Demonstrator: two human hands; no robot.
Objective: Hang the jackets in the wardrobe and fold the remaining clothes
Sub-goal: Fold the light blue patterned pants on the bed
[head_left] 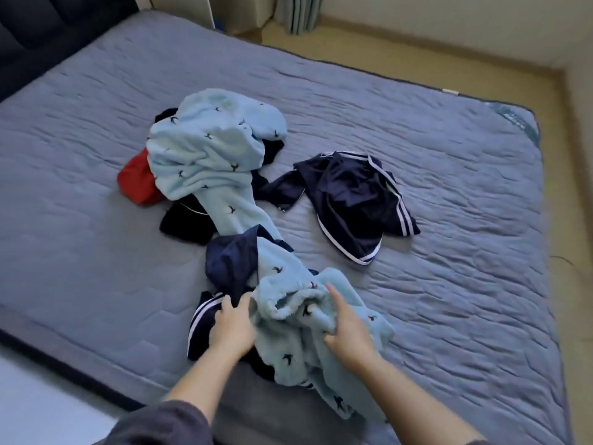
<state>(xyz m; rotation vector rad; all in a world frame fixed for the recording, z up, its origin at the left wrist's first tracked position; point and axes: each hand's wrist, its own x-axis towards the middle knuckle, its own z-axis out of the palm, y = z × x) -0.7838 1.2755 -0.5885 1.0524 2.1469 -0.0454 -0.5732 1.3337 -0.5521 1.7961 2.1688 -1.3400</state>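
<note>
Blue fleece (279, 274) | R fingers (332, 292) pinch it | L fingers (226, 305) grip navy jacket (231, 268)

no legible txt anywhere, print on mattress (449, 194) corner patch (511, 118) too blurry, white edge tag (449, 90) unreadable

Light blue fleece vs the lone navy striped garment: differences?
Light blue fleece is pale with small dark motifs; navy striped garment is dark with white stripes. The fleece stretches long over other clothes; the navy garment lies bunched alone. The right hand grips the fleece; the navy garment is untouched. Both lie unfolded on the bed.
</note>
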